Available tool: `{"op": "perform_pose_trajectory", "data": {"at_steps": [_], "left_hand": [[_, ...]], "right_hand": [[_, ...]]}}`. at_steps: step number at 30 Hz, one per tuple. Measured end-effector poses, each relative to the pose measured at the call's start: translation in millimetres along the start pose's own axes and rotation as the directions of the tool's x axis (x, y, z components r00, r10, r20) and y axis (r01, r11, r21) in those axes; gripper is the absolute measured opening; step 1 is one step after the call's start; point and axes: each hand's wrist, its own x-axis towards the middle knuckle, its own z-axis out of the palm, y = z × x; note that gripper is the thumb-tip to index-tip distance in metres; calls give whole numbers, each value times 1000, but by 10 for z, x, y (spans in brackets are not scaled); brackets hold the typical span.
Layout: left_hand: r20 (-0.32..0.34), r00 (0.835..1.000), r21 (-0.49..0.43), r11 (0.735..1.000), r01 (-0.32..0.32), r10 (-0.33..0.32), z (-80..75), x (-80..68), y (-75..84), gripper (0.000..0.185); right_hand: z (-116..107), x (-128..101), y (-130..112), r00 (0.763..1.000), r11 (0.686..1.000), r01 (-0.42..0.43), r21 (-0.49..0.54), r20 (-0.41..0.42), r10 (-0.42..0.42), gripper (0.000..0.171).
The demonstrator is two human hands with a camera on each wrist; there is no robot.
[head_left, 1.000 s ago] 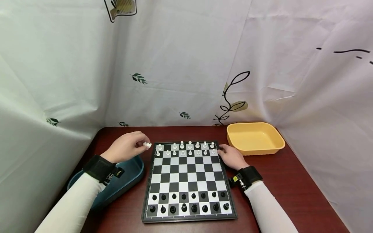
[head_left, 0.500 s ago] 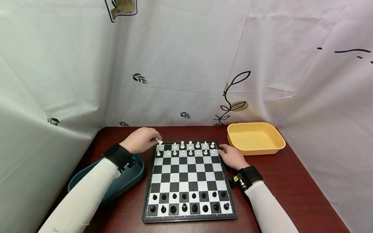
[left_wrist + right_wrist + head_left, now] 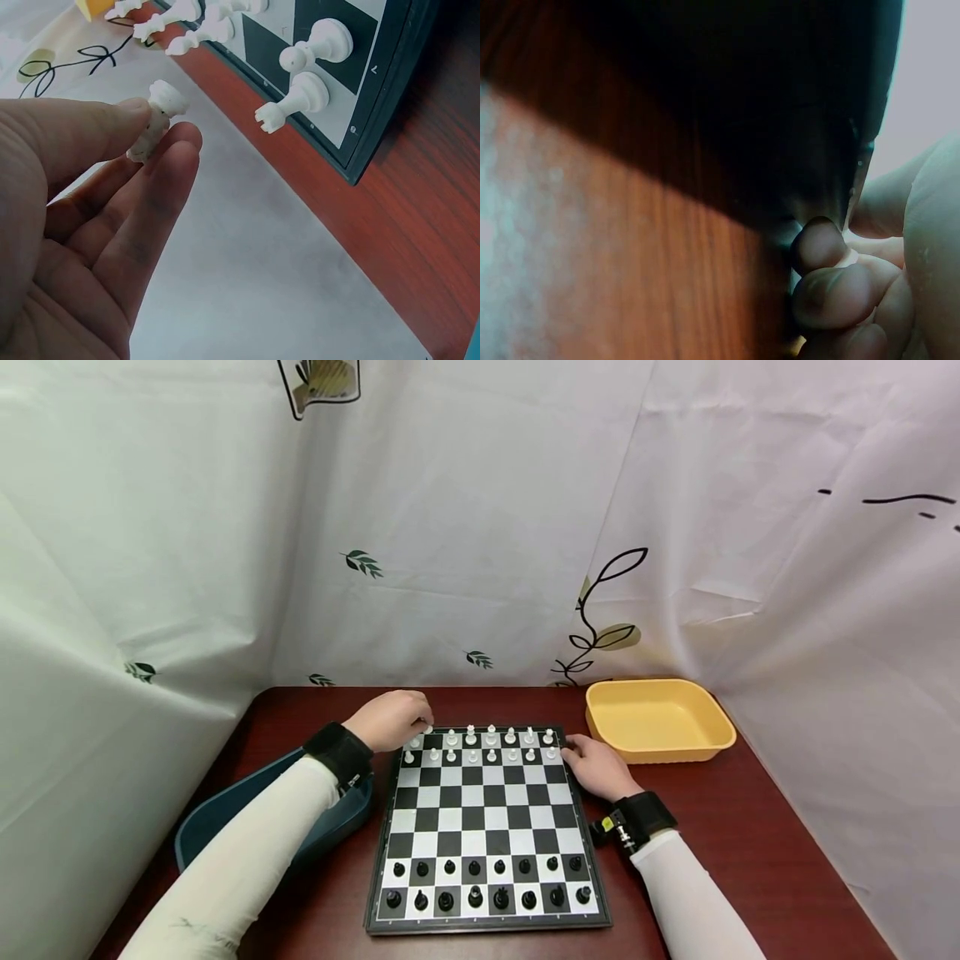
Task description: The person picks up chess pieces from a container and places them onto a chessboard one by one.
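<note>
My left hand [image 3: 393, 720] pinches a white chess piece [image 3: 154, 124] between thumb and fingers, over the far left edge of the chessboard [image 3: 483, 796]. Its base points up and away from the palm in the left wrist view; the thumb covers part of it. Near it, a white rook [image 3: 289, 105] and a white pawn [image 3: 319, 45] stand on the corner squares. At the far right corner my right hand [image 3: 596, 767] grips the board's edge, thumb on top and fingers curled [image 3: 832, 296] at its side. White pieces fill most of the far two rows; black pieces [image 3: 475, 897] line the near two.
A blue tray [image 3: 225, 814] sits left of the board, partly under the left forearm. The yellow tray [image 3: 660, 752] stands at the back right, beyond the right hand. A patterned white curtain [image 3: 480, 527] hangs behind the dark red table [image 3: 757, 860].
My left hand has moved right with the white chess piece, from beside the board to its far left edge. The right hand has stayed at the far right corner.
</note>
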Motion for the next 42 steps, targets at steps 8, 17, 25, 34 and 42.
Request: {"op": "perform_pose_trajectory", "data": {"at_steps": [8,17,25,34,42], "left_hand": [[39,999,14,1000,24,-25,112,106,34,12],[86,995,15,998,55,-56,270,181,0,21],[131,988,19,997,75,-77,318,231,15,24],[143,985,57,994,89,-96,380,261,26,25],[137,990,37,998,43,-47,421,264,-32,28]], "right_hand": [[2,-3,29,1000,1000,-4,-7,-2,4,47],[10,-8,13,1000,1000,-13,4,1,13,47],[13,-1,6,1000,1000,-5,2,-8,5,46],[23,3,-5,1000,1000,-6,1,-6,6,46],[20,16,18,1000,1000,20,-10,-13,-20,47]]}}
